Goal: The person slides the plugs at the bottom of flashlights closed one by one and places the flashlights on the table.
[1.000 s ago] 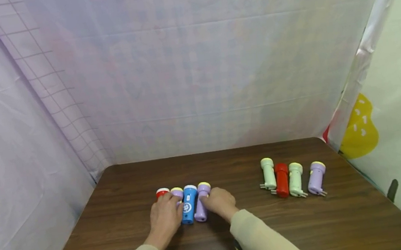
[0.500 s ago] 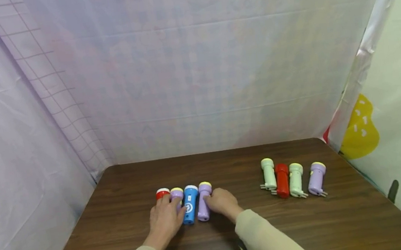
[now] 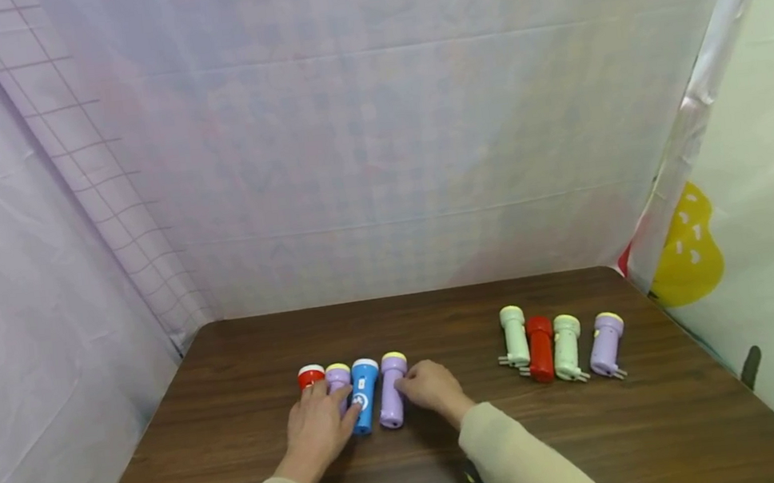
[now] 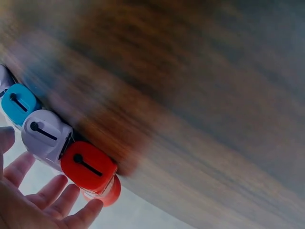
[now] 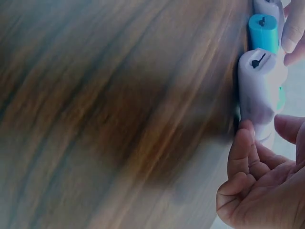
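Side by side on the table lie a red flashlight (image 3: 311, 375), a purple flashlight (image 3: 338, 378), a blue flashlight (image 3: 365, 393) and a second purple flashlight (image 3: 393, 392). The left hand (image 3: 317, 427) lies over the red and first purple ones with spread, fairly straight fingers, its thumb at the blue body. At the second purple flashlight, the right hand (image 3: 436, 390) pinches its side between thumb and curled fingers. In the left wrist view the red end (image 4: 88, 167) shows a black keyhole-shaped slot. The right wrist view shows the held purple end (image 5: 259, 71) beside the blue one.
Farther right lie a pale green flashlight (image 3: 515, 337), a red one (image 3: 541, 347), another pale green one (image 3: 568, 348) and a purple one (image 3: 606, 345), with plug prongs sticking out. The dark wooden table (image 3: 440, 315) meets a hanging cloth (image 3: 376, 154) at the back.
The right-hand purple flashlight has shifted slightly right and straightened, widening its gap from the blue one. The right hand moved with it. The left hand has stayed nearly in place.
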The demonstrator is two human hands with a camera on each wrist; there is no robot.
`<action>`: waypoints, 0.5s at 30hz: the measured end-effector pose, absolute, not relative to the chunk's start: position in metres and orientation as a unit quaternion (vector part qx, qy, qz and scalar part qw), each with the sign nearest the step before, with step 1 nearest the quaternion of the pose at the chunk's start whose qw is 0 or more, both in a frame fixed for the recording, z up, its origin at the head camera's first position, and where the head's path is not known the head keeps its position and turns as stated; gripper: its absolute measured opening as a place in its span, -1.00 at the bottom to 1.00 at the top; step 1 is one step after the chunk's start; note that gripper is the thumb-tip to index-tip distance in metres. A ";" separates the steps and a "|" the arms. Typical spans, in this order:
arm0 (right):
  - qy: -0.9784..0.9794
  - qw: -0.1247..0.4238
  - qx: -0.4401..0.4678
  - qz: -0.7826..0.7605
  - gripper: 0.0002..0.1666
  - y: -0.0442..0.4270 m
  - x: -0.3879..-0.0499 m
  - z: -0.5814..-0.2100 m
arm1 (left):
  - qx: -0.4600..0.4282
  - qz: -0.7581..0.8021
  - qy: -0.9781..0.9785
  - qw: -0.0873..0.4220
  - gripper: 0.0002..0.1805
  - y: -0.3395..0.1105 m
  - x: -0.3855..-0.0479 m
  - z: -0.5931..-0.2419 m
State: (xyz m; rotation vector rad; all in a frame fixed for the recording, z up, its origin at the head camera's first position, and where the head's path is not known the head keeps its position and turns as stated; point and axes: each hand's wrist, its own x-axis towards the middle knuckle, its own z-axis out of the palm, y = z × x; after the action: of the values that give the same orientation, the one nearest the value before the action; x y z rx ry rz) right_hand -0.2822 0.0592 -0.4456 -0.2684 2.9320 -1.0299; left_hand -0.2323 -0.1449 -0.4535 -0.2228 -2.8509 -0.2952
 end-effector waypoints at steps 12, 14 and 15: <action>0.932 0.013 -0.101 -0.347 -0.75 0.051 -0.278 -0.445 | -0.092 -0.100 -0.980 0.144 -0.56 -0.146 -0.232 -0.456; 0.932 0.012 -0.103 -0.348 -0.75 0.051 -0.278 -0.445 | -0.102 -0.095 -0.979 0.148 -0.56 -0.146 -0.233 -0.456; 0.931 0.012 -0.106 -0.350 -0.74 0.051 -0.278 -0.445 | -0.106 -0.092 -0.979 0.149 -0.56 -0.146 -0.233 -0.457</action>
State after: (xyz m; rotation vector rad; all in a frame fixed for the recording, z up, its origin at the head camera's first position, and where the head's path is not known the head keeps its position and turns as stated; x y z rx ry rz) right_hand -0.2781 0.0514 -0.4448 -0.3293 2.9023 -1.0902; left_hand -0.2326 -0.1458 -0.4565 -0.3060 -2.8142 -0.2646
